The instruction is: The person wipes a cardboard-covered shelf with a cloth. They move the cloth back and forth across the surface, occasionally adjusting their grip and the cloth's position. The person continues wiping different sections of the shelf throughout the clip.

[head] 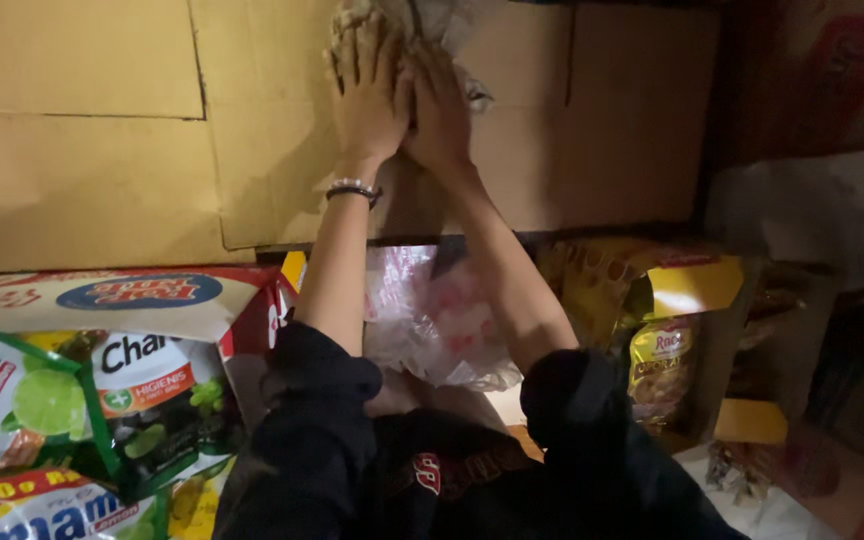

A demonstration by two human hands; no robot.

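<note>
At the far left, green and white soap refill pouches (62,420) printed with limes lie stacked low in the view, and just above them sits a white and red carton (122,298) whose top flap faces up. Behind both rises a wall of plain brown cardboard boxes (82,150). Moving toward the middle, the left hand (369,95), with a beaded bracelet (353,189) at its wrist, lies flat with its fingers spread and pointing up, palm pressed onto a crumpled pale bundle (392,18) that sits against the cardboard at the top edge of the view. The right hand (439,115) lies just beside it, touching it along the thumb side, also flat and open on the lower part of the same bundle; neither hand pinches or closes around it. The bundle shows mostly above and between the fingertips, and in the dim light it may be cloth or wadded plastic. Below the forearms lies a clear plastic bag (432,320) with pinkish contents. Further right, an open yellow carton (692,285) holds a yellow seasoning packet (660,360).
</note>
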